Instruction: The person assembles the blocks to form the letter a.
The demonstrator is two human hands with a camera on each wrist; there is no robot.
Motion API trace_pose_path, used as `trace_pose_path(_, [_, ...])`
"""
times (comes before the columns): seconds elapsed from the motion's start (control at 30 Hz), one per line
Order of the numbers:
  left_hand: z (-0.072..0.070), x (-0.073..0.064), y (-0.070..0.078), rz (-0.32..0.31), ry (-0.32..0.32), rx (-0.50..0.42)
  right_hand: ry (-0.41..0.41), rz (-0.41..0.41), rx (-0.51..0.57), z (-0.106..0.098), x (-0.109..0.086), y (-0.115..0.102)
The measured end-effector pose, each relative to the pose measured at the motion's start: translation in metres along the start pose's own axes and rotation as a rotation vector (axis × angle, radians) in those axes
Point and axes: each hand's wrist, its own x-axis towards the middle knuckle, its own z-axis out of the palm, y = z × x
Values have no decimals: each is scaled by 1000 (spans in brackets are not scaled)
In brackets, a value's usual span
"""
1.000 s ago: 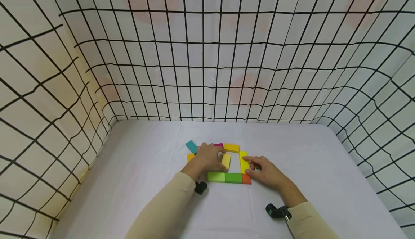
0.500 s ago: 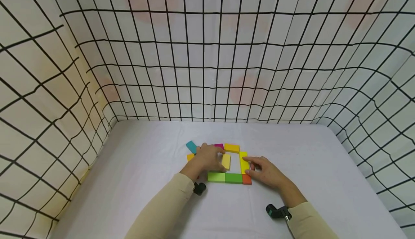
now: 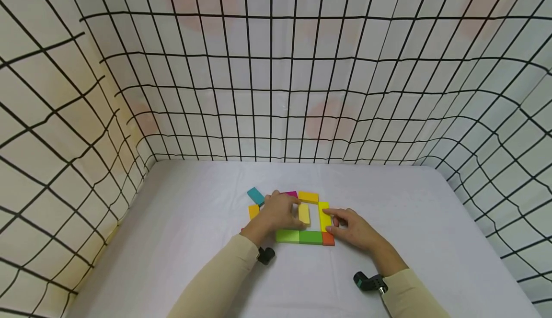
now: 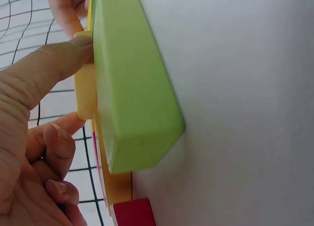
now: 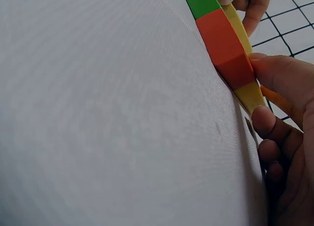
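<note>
My left hand [image 3: 279, 212] pinches a pale yellow block [image 3: 304, 214] between thumb and finger, inside a frame of coloured blocks. In the left wrist view its thumb and a fingertip sit at opposite ends of that pale block [image 4: 86, 91]. My right hand [image 3: 355, 231] holds the bright yellow block [image 3: 324, 218] on the frame's right side, index finger and thumb touching it, other fingers curled. Along the front lie a light green block [image 3: 287, 235], a green block [image 3: 310, 237] and an orange-red block [image 3: 328, 238], end to end.
At the back lie a yellow-orange block [image 3: 308, 197] and a magenta block [image 3: 291, 194], partly covered by the left hand. A teal block [image 3: 256, 196] and an orange block [image 3: 253, 211] are at left. Black wire mesh [image 3: 270, 88] surrounds the white table [image 3: 194, 198].
My left hand has shifted slightly right with the pale yellow block, which has moved closer to the bright yellow one and turned a little. My right hand stays in place.
</note>
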Motion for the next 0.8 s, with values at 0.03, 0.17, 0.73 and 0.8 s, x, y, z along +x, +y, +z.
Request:
trace_pose_path(0.03, [1,-1,1,5,2,-1,1,0,0,0,0,0])
trace_pose_path(0.17, [1,-4,4,31,8,13,-3,2,-4,0,0,0])
trace_pose_path(0.73, [5,-20,19,127,27,40,-11,-24,23,0,0,0])
trace_pose_path(0.8, [7,-23,22,149,33,48,-11,-31,26,0,-1,0])
